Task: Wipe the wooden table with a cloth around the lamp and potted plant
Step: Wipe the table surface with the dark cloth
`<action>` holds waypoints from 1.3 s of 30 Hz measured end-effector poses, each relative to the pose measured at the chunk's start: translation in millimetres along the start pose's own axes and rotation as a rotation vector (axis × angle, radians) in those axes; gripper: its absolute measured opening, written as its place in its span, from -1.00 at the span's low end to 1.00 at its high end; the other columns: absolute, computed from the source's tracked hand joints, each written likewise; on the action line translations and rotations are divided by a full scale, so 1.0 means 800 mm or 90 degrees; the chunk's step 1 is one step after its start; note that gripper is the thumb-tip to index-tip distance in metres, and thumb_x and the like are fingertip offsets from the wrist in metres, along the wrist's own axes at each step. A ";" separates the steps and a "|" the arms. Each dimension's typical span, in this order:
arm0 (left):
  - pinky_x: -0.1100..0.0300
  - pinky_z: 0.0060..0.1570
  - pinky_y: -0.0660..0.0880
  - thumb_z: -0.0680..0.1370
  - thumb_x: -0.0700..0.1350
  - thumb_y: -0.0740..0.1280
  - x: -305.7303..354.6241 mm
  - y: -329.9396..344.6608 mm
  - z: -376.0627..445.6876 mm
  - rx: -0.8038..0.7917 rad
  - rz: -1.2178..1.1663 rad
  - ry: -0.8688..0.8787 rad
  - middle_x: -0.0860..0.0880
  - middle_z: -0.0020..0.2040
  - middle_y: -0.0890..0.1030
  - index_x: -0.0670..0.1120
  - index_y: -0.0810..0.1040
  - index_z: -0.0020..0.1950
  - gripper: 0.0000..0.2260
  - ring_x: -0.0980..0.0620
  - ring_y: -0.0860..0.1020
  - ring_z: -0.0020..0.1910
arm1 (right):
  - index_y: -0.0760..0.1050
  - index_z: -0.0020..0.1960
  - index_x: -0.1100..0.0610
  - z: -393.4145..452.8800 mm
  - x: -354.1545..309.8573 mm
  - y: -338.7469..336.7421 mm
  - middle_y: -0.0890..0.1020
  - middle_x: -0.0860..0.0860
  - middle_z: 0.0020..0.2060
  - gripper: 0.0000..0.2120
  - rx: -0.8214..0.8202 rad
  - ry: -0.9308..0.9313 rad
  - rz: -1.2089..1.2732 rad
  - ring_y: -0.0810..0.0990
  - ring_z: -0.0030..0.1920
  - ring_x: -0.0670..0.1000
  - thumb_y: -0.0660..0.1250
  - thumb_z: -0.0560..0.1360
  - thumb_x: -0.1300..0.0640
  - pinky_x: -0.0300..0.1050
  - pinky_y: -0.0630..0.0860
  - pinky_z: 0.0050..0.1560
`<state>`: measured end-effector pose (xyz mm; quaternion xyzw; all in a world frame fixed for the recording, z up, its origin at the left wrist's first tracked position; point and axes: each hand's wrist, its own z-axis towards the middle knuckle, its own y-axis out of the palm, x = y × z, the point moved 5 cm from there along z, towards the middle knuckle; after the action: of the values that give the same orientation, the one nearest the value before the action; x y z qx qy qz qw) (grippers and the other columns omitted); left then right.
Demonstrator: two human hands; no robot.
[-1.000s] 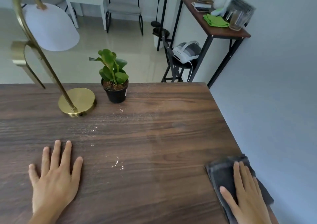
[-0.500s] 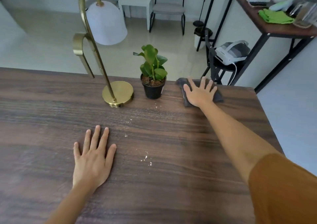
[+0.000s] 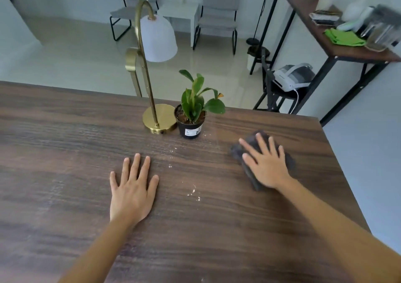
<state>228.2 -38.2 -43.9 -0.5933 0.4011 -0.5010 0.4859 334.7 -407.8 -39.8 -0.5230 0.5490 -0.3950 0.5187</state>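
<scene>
On the table (image 3: pixel 65 152): two hands, one cloth (image 3: pixel 288 161), one lamp (image 3: pixel 159 117)

Two grey chairs (image 3: pixel 218 11), side table (image 3: pixel 338 44) with green cloth (image 3: pixel 345 37).

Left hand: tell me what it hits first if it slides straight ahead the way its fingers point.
The left hand lies flat, fingers aimed up-table and slightly right. That line crosses bare table and probably meets the lamp's brass base first; the potted plant stands just right of it.
</scene>
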 end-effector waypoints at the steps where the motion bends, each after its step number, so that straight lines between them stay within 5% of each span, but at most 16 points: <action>1: -0.18 0.49 -0.17 0.56 0.26 -0.24 0.001 0.000 0.000 -0.002 -0.001 0.003 0.06 0.59 -0.13 0.11 -0.15 0.56 -0.42 0.01 -0.20 0.56 | -0.19 0.48 -0.47 0.033 0.001 -0.009 -0.13 -0.03 0.62 -0.50 0.008 0.072 0.012 -0.18 0.58 0.24 -0.26 0.55 -0.38 0.33 -0.18 0.51; 4: -0.15 0.49 -0.19 0.58 0.25 -0.17 0.002 -0.004 -0.001 0.003 -0.026 0.011 0.04 0.60 -0.10 0.07 -0.12 0.57 -0.42 0.01 -0.18 0.57 | -0.18 0.55 -0.34 0.095 -0.027 -0.020 -0.18 0.08 0.61 -0.45 -0.012 0.224 0.037 -0.22 0.56 0.33 -0.23 0.58 -0.36 0.41 -0.22 0.47; 10: -0.02 0.38 0.34 0.55 0.07 0.29 0.045 -0.067 0.026 0.206 -0.341 0.150 -0.11 0.41 0.40 -0.08 0.25 0.49 -0.45 -0.03 0.35 0.41 | -0.12 0.56 -0.33 -0.044 -0.115 0.019 -0.07 0.08 0.62 -0.47 -0.004 0.004 0.012 -0.13 0.58 0.28 -0.16 0.60 -0.32 0.36 -0.15 0.50; 14: 0.17 0.36 0.26 0.40 0.16 0.45 0.109 -0.082 0.100 0.136 -0.477 0.133 -0.05 0.46 0.33 -0.04 0.14 0.52 -0.20 0.03 0.29 0.43 | 0.09 0.55 -0.28 -0.190 -0.089 0.036 0.16 0.06 0.58 -0.46 0.031 -0.107 -0.022 0.13 0.55 0.28 -0.13 0.60 -0.34 0.27 0.06 0.47; 18: 0.08 0.41 0.22 0.27 0.14 0.56 0.138 -0.063 0.157 0.061 -0.507 0.096 -0.10 0.47 0.29 -0.07 0.02 0.54 0.03 -0.07 0.27 0.46 | -0.23 0.49 -0.43 -0.179 -0.010 0.022 -0.17 -0.10 0.60 -0.37 0.005 0.009 -0.068 -0.21 0.59 0.15 -0.35 0.44 -0.50 0.17 -0.17 0.53; 26: -0.03 0.35 0.37 0.26 0.08 0.57 0.156 -0.055 0.224 0.087 -0.471 0.084 -0.15 0.36 0.42 -0.16 0.18 0.47 -0.08 -0.11 0.39 0.35 | -0.30 0.51 -0.38 -0.045 0.000 0.008 -0.12 0.06 0.62 -0.30 0.064 0.191 -0.017 -0.15 0.57 0.29 -0.41 0.39 -0.51 0.36 -0.16 0.49; 31: 0.06 0.41 0.22 0.37 0.05 0.51 0.157 -0.075 0.215 0.009 -0.440 0.112 -0.19 0.48 0.22 -0.17 -0.06 0.55 -0.02 -0.12 0.22 0.46 | -0.25 0.54 -0.33 0.035 -0.005 -0.004 -0.16 0.11 0.61 -0.34 0.044 0.272 0.016 -0.22 0.55 0.36 -0.31 0.48 -0.46 0.41 -0.24 0.47; 33: 0.18 0.35 0.17 0.46 0.07 0.42 0.139 -0.085 0.168 0.033 -0.409 0.133 -0.14 0.52 0.20 -0.14 -0.01 0.55 -0.15 -0.08 0.20 0.49 | -0.22 0.56 -0.28 0.059 -0.025 -0.012 -0.17 0.15 0.60 -0.36 0.014 0.290 0.034 -0.22 0.54 0.38 -0.29 0.52 -0.42 0.44 -0.22 0.46; 36: 0.14 0.34 0.28 0.55 0.09 0.28 0.063 -0.085 0.068 0.086 -0.406 0.116 0.00 0.47 0.32 -0.01 0.13 0.54 -0.37 0.07 0.31 0.42 | -0.21 0.58 -0.24 0.069 -0.100 -0.008 -0.19 0.16 0.60 -0.39 0.008 0.204 0.022 -0.22 0.55 0.37 -0.25 0.57 -0.36 0.42 -0.22 0.46; 39: -0.06 0.29 0.41 0.57 0.03 0.23 -0.028 -0.072 -0.030 0.135 -0.339 0.026 -0.15 0.38 0.44 -0.11 0.30 0.47 -0.51 -0.13 0.44 0.33 | -0.16 0.58 -0.25 0.012 -0.206 0.017 -0.19 0.16 0.60 -0.42 -0.008 0.005 0.042 -0.24 0.55 0.34 -0.18 0.60 -0.32 0.39 -0.27 0.48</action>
<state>200.2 -9.2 8.9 -0.6134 0.1863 -0.6620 0.3883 327.9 -242.8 -28.4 -0.5065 0.5702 -0.3764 0.5260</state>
